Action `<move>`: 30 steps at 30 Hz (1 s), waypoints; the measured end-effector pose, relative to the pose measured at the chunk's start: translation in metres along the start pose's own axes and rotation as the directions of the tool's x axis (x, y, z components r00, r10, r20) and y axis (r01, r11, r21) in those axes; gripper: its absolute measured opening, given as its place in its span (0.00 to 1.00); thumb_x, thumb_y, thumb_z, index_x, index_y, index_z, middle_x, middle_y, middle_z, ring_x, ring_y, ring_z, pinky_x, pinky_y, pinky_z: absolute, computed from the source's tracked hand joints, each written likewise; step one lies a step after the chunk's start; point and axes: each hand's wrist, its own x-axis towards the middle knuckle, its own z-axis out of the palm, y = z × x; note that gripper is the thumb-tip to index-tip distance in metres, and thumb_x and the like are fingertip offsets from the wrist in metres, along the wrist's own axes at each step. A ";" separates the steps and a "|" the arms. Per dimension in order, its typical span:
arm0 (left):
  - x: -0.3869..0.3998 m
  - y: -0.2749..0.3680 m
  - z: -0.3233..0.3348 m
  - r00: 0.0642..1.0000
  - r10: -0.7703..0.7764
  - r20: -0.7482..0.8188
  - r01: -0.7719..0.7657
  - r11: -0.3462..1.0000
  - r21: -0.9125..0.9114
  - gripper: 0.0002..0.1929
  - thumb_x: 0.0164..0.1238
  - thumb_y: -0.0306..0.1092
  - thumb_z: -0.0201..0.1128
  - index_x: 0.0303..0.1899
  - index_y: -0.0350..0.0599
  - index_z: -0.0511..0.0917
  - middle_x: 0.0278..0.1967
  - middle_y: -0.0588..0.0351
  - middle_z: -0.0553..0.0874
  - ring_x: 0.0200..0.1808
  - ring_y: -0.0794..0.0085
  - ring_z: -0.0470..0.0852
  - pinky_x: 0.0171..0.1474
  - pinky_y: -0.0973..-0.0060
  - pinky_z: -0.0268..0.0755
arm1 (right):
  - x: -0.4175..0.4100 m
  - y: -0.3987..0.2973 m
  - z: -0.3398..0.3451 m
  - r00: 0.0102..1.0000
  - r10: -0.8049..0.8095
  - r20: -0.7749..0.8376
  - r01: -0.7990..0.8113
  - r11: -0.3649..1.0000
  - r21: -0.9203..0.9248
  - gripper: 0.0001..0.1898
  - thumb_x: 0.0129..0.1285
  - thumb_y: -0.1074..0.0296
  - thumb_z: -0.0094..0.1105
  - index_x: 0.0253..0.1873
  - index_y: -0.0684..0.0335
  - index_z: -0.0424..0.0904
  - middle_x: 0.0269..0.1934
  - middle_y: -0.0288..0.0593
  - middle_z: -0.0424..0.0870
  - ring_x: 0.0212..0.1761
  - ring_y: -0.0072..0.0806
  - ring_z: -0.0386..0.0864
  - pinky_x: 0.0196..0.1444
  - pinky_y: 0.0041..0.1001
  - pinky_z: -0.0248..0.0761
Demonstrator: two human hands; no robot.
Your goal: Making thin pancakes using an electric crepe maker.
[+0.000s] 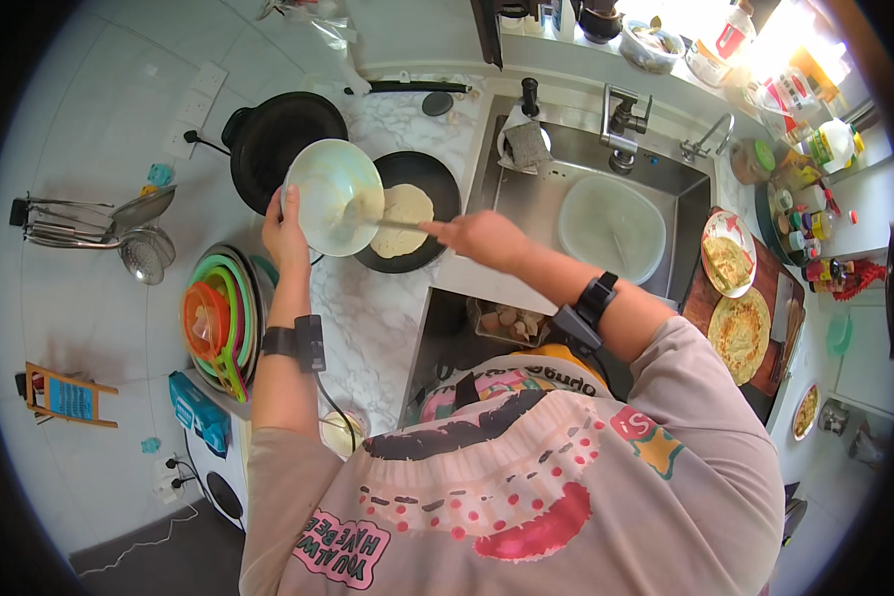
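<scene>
My left hand [288,231] grips the rim of a pale bowl [328,175], which is tilted and has some residue inside. In my right hand [478,237] is the handle of a metal utensil [398,224]; its blurred far end is inside the bowl. Below and to the right of the bowl, pale batter [410,205] lies spread in a round black pan [443,179], partly hidden by the bowl and utensil. Another round black pan or griddle [287,123] stands behind the bowl at the upper left.
The sink [514,194] holds a translucent basin [612,223]. At right, a browned flatbread [737,335] lies on a wooden board [776,298] beside a plate of folded flatbread [728,262]. Nested colanders and bowls [220,320] stand at left. An open drawer holds a container of eggshells [510,322].
</scene>
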 end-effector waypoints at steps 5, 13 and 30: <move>-0.006 0.007 0.005 1.000 0.005 -0.009 -0.004 0.994 0.112 0.34 0.66 0.60 0.65 0.59 0.36 0.79 0.44 0.48 0.86 0.42 0.72 0.83 0.50 0.76 0.72 | 0.018 0.005 -0.014 0.997 0.034 -0.073 -0.029 0.997 0.066 0.22 0.68 0.66 0.53 0.67 0.47 0.74 0.30 0.47 0.81 0.29 0.44 0.81 0.34 0.39 0.75; -0.010 0.026 0.008 0.999 0.035 0.016 -0.038 0.970 0.239 0.32 0.65 0.59 0.65 0.59 0.39 0.80 0.47 0.45 0.87 0.50 0.63 0.84 0.56 0.72 0.71 | 0.017 0.038 -0.015 0.990 0.065 -0.128 -0.049 0.990 0.129 0.22 0.69 0.63 0.54 0.67 0.44 0.73 0.30 0.49 0.82 0.32 0.47 0.81 0.35 0.41 0.74; -0.012 0.040 0.016 0.996 0.083 -0.039 -0.047 0.831 0.554 0.36 0.61 0.67 0.62 0.61 0.49 0.79 0.52 0.41 0.82 0.55 0.50 0.80 0.58 0.61 0.71 | 0.042 -0.002 -0.013 0.987 0.133 -0.087 -0.117 0.978 0.174 0.20 0.68 0.64 0.56 0.64 0.46 0.76 0.33 0.53 0.83 0.34 0.50 0.81 0.38 0.42 0.75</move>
